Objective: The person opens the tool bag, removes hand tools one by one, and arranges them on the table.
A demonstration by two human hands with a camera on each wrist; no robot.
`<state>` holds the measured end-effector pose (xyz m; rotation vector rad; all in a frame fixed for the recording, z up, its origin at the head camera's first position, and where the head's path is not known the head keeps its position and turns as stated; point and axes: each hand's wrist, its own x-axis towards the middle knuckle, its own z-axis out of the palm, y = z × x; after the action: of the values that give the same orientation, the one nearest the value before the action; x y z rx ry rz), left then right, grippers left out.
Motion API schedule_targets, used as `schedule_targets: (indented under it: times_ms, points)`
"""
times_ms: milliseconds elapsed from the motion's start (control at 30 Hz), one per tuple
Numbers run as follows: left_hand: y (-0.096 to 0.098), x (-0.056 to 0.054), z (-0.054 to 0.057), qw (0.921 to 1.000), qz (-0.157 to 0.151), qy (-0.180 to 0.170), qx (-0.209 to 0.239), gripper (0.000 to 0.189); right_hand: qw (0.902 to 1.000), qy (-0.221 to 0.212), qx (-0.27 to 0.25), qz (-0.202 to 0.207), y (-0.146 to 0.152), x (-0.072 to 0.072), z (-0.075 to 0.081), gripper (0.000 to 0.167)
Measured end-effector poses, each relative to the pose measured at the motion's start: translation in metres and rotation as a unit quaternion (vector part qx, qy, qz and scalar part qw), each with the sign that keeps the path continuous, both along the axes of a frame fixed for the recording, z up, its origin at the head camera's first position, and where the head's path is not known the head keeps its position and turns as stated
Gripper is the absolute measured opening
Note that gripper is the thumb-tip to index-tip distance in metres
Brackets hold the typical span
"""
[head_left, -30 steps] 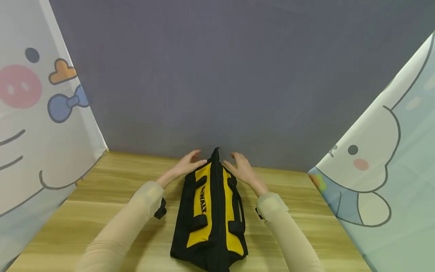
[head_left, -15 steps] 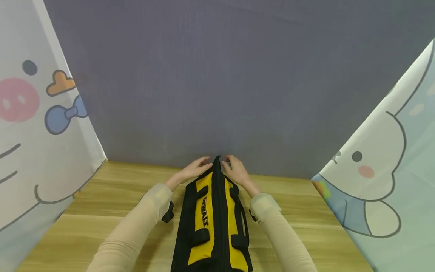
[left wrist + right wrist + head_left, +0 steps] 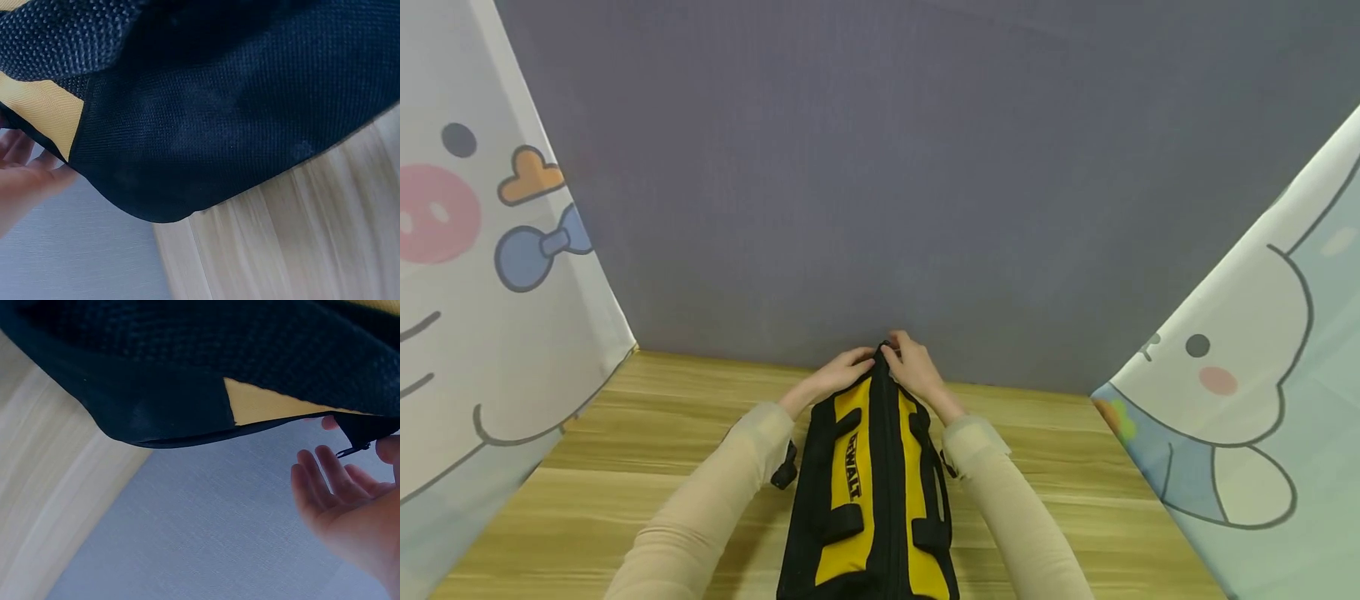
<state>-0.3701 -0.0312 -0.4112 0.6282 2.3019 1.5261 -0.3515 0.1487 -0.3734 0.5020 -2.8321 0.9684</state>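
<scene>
A black and yellow tool bag [image 3: 891, 492] with DEWALT lettering lies lengthwise on the wooden table [image 3: 1037, 492], its zipped top running away from me. At its far end, my left hand [image 3: 837, 372] pinches the fabric, thumb in front and fingers behind; the left wrist view shows the fingers [image 3: 47, 169] against the bag's edge. My right hand [image 3: 917, 368] is at the far tip from the other side. In the right wrist view, a zipper pull [image 3: 352, 451] hangs free beside the right thumb, and the other fingers [image 3: 317, 472] are loosely bent below it.
A grey cloth wall [image 3: 880, 183] rises directly behind the bag's far end. Printed cartoon panels flank the table, one on the left [image 3: 520, 358] and one on the right [image 3: 1247, 400]. Black carrying straps [image 3: 842, 523] lie along the bag's sides.
Both hands have come inward to the bag's far tip, from standing apart on either side. The left hand has taken hold of the end fabric. The view has shifted slightly.
</scene>
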Motion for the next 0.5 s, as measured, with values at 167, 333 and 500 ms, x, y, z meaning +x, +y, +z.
schedule_targets:
  times_ms: [167, 333, 500]
  points:
    - [-0.0006, 0.0028, 0.0008, 1.0000, -0.004, -0.001, -0.001, 0.049, 1.0000, 0.007, 0.004, 0.004, -0.0050, 0.0026, 0.0042, 0.041]
    - [-0.0007, 0.0052, 0.0039, 0.9999, -0.009, 0.009, -0.003, 0.048, 0.9992, 0.031, 0.015, 0.022, -0.0073, 0.0014, 0.0061, 0.034]
    - [-0.0026, 0.0031, 0.0070, 0.9998, -0.005, 0.018, -0.009, 0.048, 0.9982, 0.054, 0.009, 0.026, -0.0097, -0.0021, 0.0089, 0.030]
